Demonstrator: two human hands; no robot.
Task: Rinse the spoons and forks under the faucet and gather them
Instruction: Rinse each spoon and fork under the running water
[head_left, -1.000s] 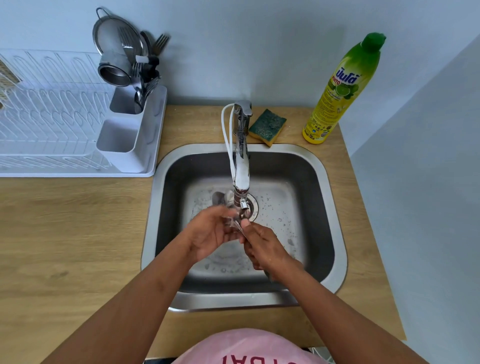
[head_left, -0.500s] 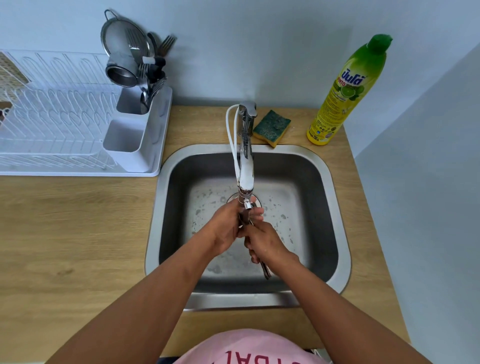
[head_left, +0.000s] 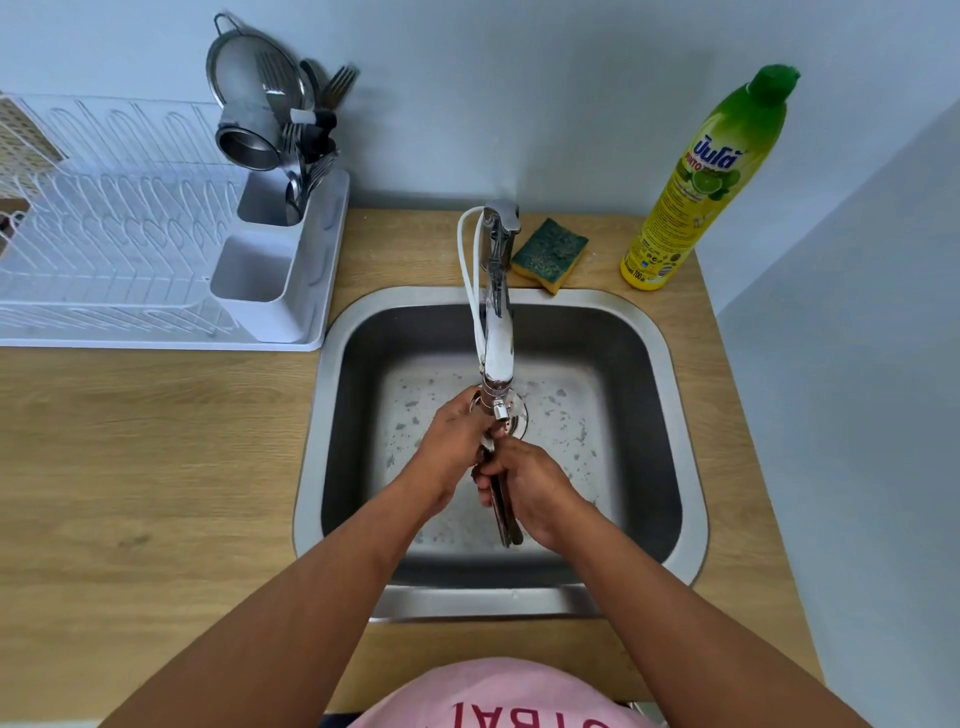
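Both hands meet under the faucet spout, over the steel sink. My right hand grips a bundle of metal cutlery by the handles, whose ends stick out toward me below the hand. My left hand is curled round the upper ends of the same bundle, right below the spout. The heads of the cutlery are hidden by my fingers. More forks and spoons stand in the white caddy of the dish rack at the back left.
A white dish rack fills the counter at the left, with a metal strainer and a steel cup in the caddy. A green-yellow sponge and a dish soap bottle stand behind the sink. A wall rises at the right.
Both hands have moved slightly away from me and closer together under the spout. The cutlery handles now stick out further below my right hand.
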